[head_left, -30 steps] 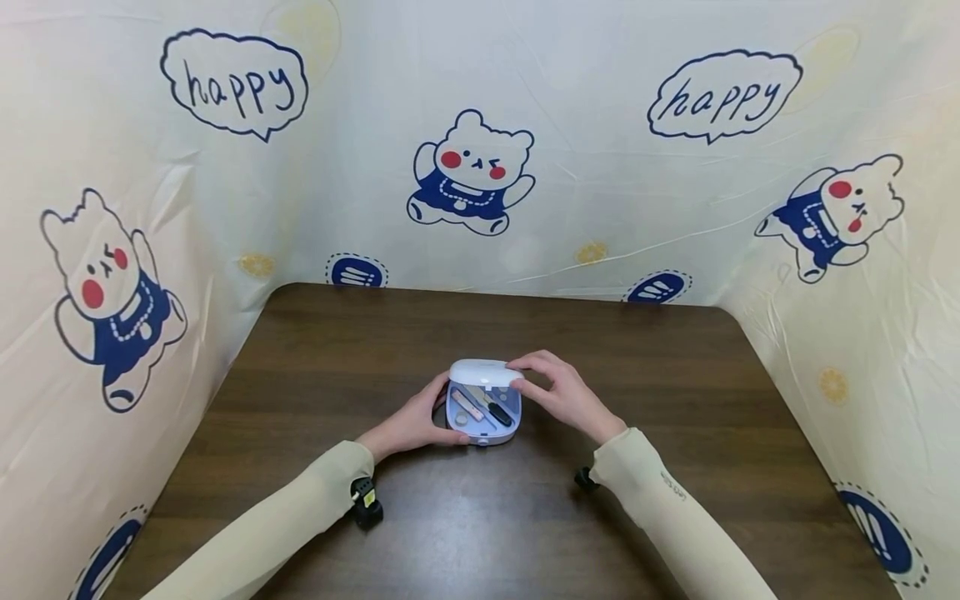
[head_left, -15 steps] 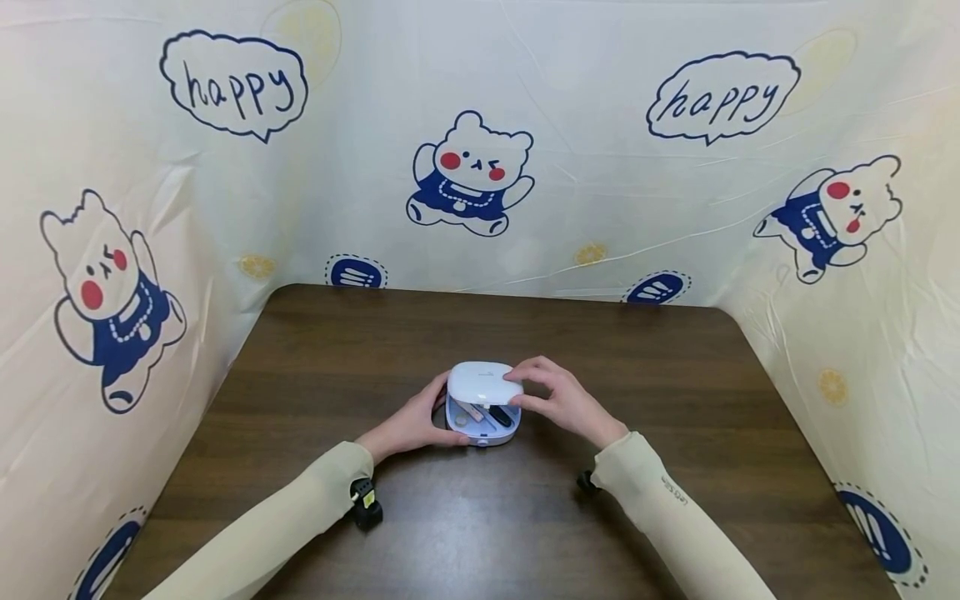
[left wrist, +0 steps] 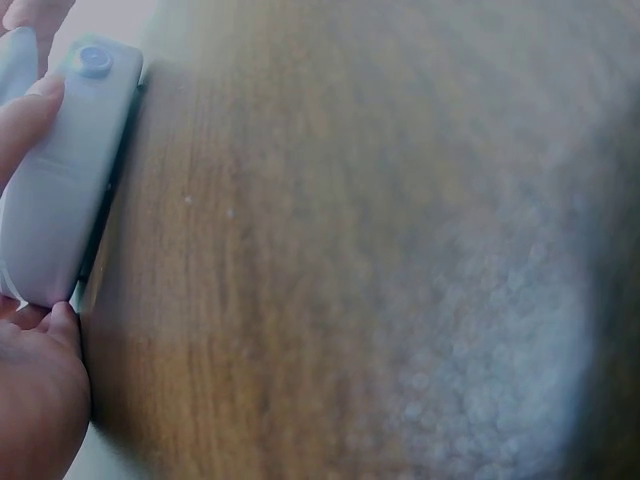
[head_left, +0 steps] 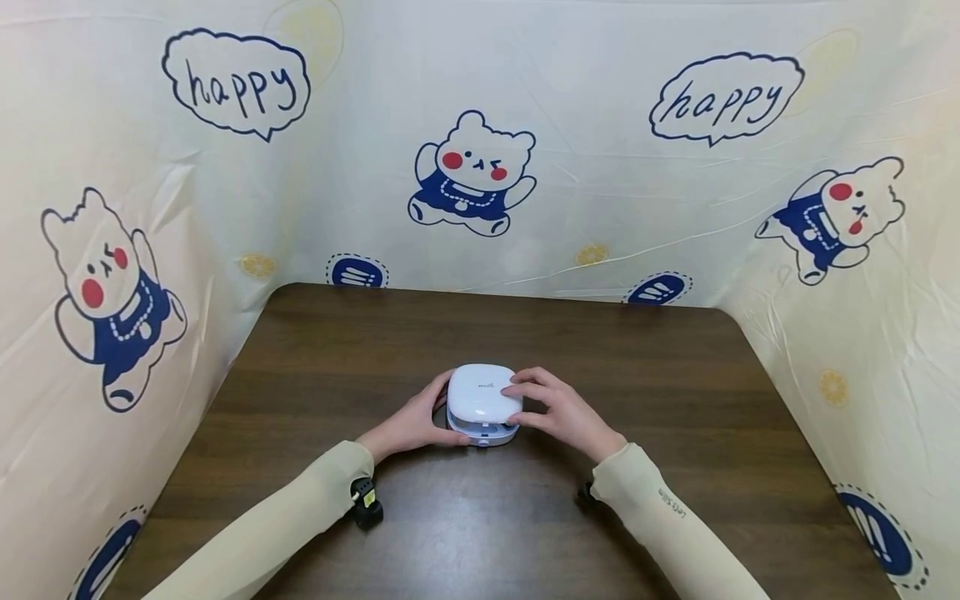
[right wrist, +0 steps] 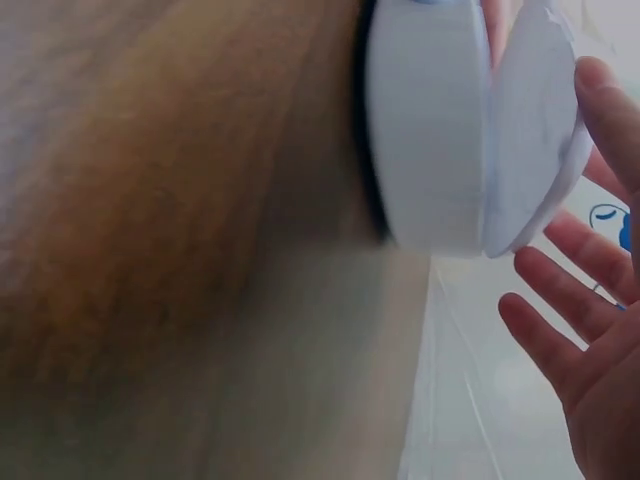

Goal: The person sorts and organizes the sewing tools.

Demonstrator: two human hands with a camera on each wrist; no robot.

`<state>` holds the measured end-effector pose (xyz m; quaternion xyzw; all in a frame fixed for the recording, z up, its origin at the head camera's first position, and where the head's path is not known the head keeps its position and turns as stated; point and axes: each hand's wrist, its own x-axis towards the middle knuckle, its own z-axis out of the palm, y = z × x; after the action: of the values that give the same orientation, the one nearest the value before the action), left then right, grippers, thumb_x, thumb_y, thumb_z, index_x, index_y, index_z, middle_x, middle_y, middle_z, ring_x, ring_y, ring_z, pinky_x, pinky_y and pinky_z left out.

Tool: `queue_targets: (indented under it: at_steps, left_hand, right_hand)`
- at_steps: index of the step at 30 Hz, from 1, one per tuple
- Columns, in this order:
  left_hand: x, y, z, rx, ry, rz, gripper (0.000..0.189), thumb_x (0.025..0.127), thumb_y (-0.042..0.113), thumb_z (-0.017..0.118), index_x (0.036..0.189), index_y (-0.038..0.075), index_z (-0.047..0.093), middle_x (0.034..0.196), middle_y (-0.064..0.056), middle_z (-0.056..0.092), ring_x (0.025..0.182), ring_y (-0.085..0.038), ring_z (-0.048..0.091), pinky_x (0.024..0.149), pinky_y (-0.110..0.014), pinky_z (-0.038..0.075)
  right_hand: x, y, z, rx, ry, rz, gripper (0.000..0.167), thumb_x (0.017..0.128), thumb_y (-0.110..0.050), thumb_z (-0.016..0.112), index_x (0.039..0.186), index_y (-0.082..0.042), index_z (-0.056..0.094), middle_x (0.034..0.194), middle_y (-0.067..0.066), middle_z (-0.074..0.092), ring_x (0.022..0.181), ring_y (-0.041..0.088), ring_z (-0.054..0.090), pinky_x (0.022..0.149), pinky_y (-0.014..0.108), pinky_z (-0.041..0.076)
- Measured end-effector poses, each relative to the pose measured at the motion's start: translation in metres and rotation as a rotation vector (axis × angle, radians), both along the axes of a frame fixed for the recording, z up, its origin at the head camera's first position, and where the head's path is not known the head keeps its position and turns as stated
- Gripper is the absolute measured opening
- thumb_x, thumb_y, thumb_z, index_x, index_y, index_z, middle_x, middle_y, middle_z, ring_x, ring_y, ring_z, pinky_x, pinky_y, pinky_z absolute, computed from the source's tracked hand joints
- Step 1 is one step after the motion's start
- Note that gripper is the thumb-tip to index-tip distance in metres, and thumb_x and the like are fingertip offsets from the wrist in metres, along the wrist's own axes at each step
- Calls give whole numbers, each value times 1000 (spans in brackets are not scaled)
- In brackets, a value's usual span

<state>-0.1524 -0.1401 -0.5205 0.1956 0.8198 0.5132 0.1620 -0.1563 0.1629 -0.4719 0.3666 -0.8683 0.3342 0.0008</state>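
Note:
A small white case with rounded corners rests on the table, its hinged lid (head_left: 480, 396) tilted low over the base (head_left: 491, 440). A narrow gap still shows at the front, and the contents are mostly hidden. My left hand (head_left: 408, 427) grips the base from the left, thumb at the front near the round button (left wrist: 95, 60). On the right side, my right hand (head_left: 566, 410) holds the lid, thumb at its edge and fingers over its top. The right wrist view shows the lid (right wrist: 535, 130) standing at an angle from the base (right wrist: 430, 130).
The brown wooden table (head_left: 480, 517) extends around the case. A pale curtain (head_left: 570, 200) with printed bears and "happy" bubbles surrounds its back and sides. Black wrist cameras sit under both sleeves, the left one (head_left: 367, 504) showing clearly.
The lid has swung down toward the front, covering the pink and black items seen inside earlier. My right hand has come slightly down with it; the left hand has stayed in place.

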Motion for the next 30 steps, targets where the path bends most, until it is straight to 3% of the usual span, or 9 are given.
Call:
queue_targets:
  at_steps: [8,13,21,24,30]
  left_hand:
    - [0,0,2,6,-12,-2,118,77,30,95,165,9,19,169,-14,25,153,-27,34,122,-39,31]
    - [1,0,2,-11,-23,-1,119,78,32,95,165,9,18,170,-14,24,153,-27,35,122,-40,31]
    - [1,1,3,-12,-32,4,119,77,33,95,165,10,18,170,-13,24,152,-28,36,122,-40,32]
    - [1,1,3,-8,-30,4,119,77,32,95,165,9,18,170,-14,24,152,-28,36,122,-41,32]
    - [1,0,3,1,-25,6,119,77,32,95,165,9,19,169,-14,25,152,-29,36,122,-42,32]
  right_hand:
    - [4,-1,-8,17,140,33,42,86,-28,86,126,-20,75,136,8,60,124,25,58,100,42,55]
    - [7,-2,-11,24,167,42,43,86,-28,86,126,-20,75,137,9,60,125,30,58,101,44,54]
    - [9,-2,-15,55,224,45,45,86,-29,87,128,-19,74,137,10,59,126,25,56,103,43,52]
    - [9,-2,-16,65,206,30,49,86,-31,87,131,-19,72,139,10,58,128,26,56,104,44,51]
    - [6,-7,-19,90,74,-9,66,86,-39,87,144,-22,60,155,12,45,140,30,47,109,49,48]
